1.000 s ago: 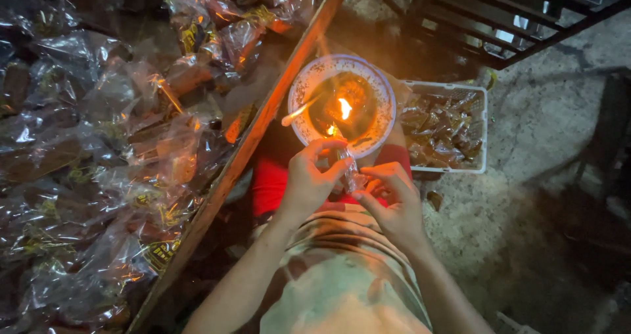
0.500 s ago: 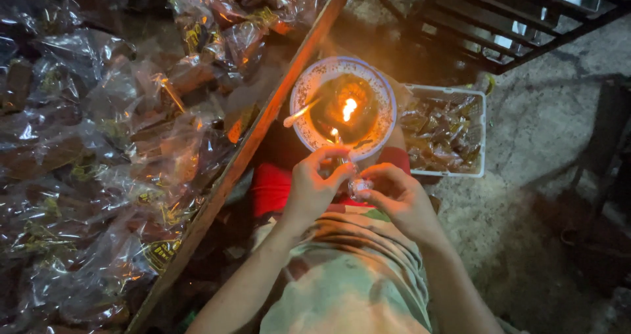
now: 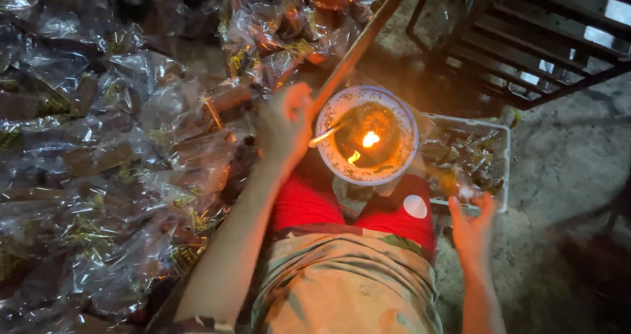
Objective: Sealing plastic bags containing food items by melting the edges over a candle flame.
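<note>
Left hand [image 3: 284,125] reaches up-left toward the heap of wrapped packets [image 3: 118,150] on the counter, fingers curled; whether they grip anything I cannot tell. Right hand [image 3: 474,225], open, touches the white tray [image 3: 505,170] of packets, right of the flame bowl [image 3: 367,135]

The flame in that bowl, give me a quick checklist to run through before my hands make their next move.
1. Flame alight inside the bowl: ok.
2. Bowl upright between the knees: ok.
3. Left hand apart from the flame, by the bowl's left rim: ok.
4. Right hand at the crate of wrapped packets, a packet at its fingertips; whether it grips it: cannot tell.
5. Clear wrappers heaped on the table kept away from the flame: ok, though the nearest lie close beside the bowl.
</note>
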